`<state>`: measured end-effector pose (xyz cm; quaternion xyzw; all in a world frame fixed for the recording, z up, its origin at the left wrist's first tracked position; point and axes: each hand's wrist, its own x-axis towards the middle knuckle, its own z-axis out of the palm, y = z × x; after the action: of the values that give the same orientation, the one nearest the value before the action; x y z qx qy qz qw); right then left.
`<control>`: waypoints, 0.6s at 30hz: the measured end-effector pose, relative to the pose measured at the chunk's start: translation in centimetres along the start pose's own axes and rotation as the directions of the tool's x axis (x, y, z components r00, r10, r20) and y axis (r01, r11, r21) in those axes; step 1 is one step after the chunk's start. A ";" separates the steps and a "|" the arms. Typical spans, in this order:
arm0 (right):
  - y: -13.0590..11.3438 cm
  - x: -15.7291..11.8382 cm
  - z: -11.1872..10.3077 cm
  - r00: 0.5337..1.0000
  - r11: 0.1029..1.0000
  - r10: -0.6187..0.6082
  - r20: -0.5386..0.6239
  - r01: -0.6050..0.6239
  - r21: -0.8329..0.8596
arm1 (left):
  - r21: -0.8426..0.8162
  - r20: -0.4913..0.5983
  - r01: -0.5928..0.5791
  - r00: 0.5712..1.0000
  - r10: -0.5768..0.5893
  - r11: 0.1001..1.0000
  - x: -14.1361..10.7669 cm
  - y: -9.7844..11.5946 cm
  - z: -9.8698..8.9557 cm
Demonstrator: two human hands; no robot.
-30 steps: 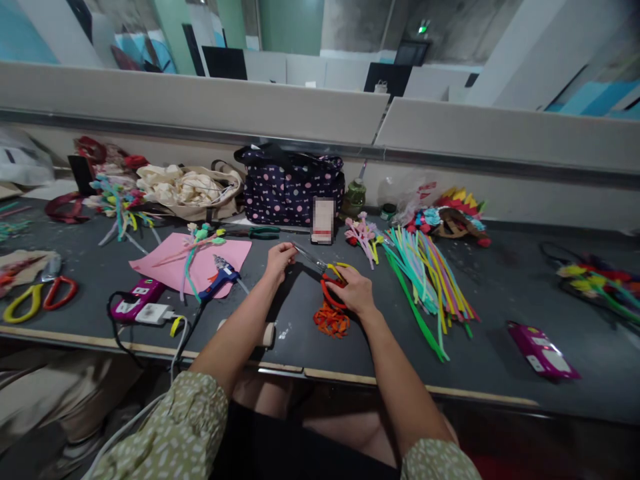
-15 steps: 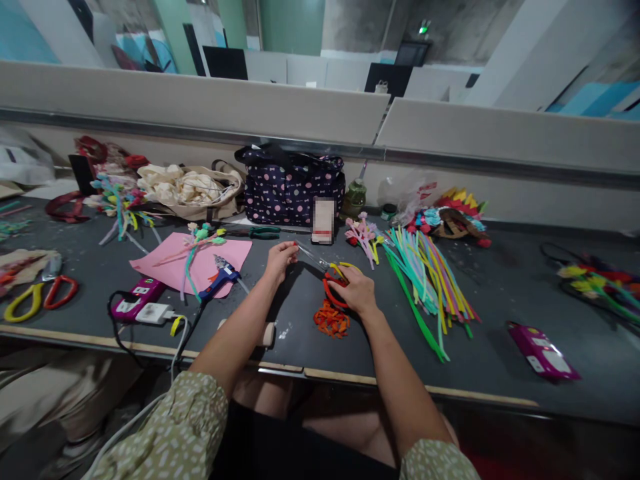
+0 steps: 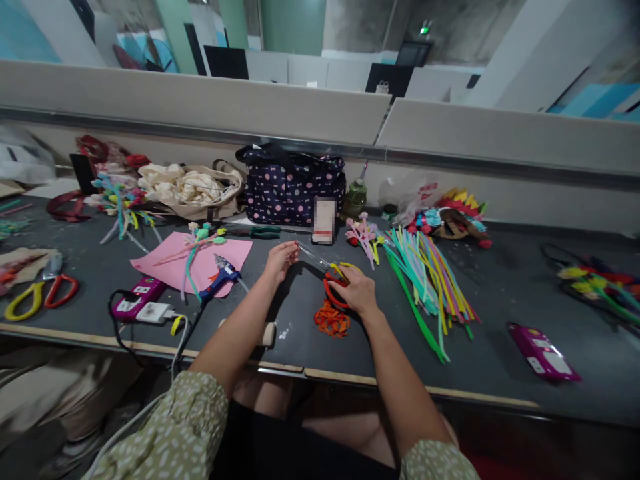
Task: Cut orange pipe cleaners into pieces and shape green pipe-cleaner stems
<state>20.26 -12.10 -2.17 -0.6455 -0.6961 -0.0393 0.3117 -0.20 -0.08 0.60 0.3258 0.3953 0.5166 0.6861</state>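
My right hand (image 3: pixel 360 288) is wrapped around the handles of scissors (image 3: pixel 330 287), one loop red and one yellow. Their blades reach up and left to my left hand (image 3: pixel 283 259). There the fingertips are pinched together at the blade tips; whatever they hold is too small to make out. Just below the scissors, a small heap of orange cut pieces (image 3: pixel 332 319) lies on the dark table (image 3: pixel 295 340). Under my left forearm a pale rounded block (image 3: pixel 269 335) is partly hidden.
Left are pink paper (image 3: pixel 165 257), a blue glue gun (image 3: pixel 220 280), a purple power strip (image 3: pixel 140 298) and other scissors (image 3: pixel 43 293). A phone (image 3: pixel 323 223) leans on a dotted bag (image 3: pixel 290 187). Right lie colourful pipe cleaners (image 3: pixel 430 280) and a purple box-like object (image 3: pixel 544 351).
Hardly anything differs. A bit of red that showed at my left fingertips is now less visible. Both hands and the scissors stay in place.
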 end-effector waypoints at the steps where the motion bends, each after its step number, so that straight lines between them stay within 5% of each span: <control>1: 0.0 0.0 0.0 1.000 1.000 0.004 -0.003 -0.004 0.002 | -0.001 0.003 0.004 1.000 -0.004 1.000 0.0 0.0 0.0; 9: 0.1 0.1 -0.1 0.995 0.997 0.044 -0.090 -0.038 0.070 | -0.040 0.003 0.020 1.000 -0.019 0.999 0.0 0.0 -0.2; 18: -0.1 0.1 -0.1 0.998 0.995 0.025 -0.050 -0.020 0.099 | -0.100 -0.022 0.061 0.998 -0.063 0.993 -0.1 0.4 -0.2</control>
<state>20.25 -12.09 -2.07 -0.6360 -0.6816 -0.0180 0.3614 -0.51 -0.06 0.84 0.2727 0.3875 0.5180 0.7121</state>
